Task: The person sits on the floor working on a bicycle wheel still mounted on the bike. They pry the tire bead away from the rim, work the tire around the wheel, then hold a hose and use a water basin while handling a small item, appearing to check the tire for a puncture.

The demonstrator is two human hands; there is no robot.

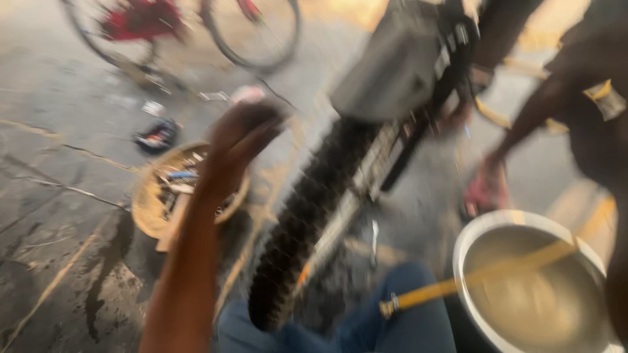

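Bare left forearm [186, 261], no sleeve; blue trousers [392, 320] at the knee

I saw a knobbly matt rubber tyre [307, 216], a shiny metal basin [481, 238], a woven basket [145, 206] and rough, stained concrete floor [59, 131].

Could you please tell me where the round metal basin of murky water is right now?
The round metal basin of murky water sits at the lower right of the head view, right of the knobby black bicycle tyre.
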